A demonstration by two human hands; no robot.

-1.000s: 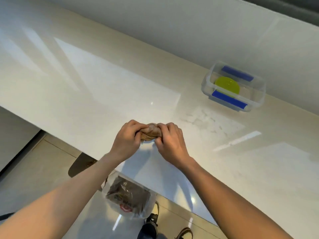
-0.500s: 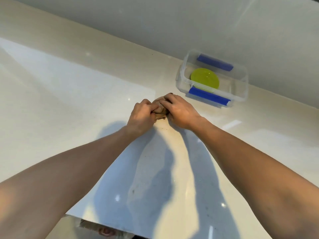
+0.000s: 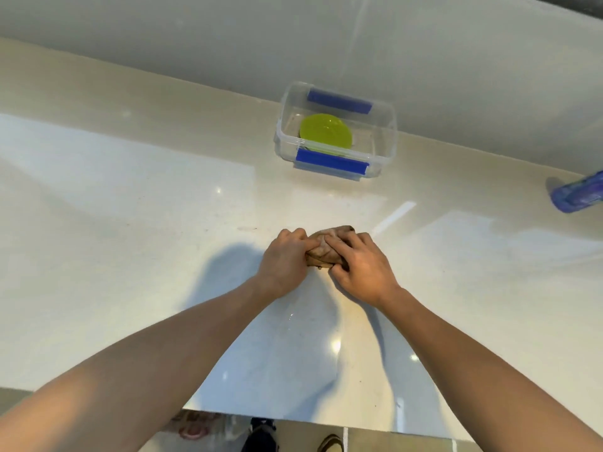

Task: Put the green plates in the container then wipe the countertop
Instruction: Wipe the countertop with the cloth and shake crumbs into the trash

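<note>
A bunched brown cloth lies on the glossy cream countertop, pressed between both hands. My left hand grips its left end and my right hand covers its right side. Green plates lie stacked inside a clear plastic container with blue clips, which stands at the back against the wall, beyond the hands and apart from them.
A blue object lies at the right edge of the counter, cut off by the frame. The counter's front edge runs along the bottom, with floor tiles, shoes and a plastic bag below it.
Both hands with the cloth slid from the counter's front edge up close to the container, then drew back toward me and slightly right. The blue object has come into view.
</note>
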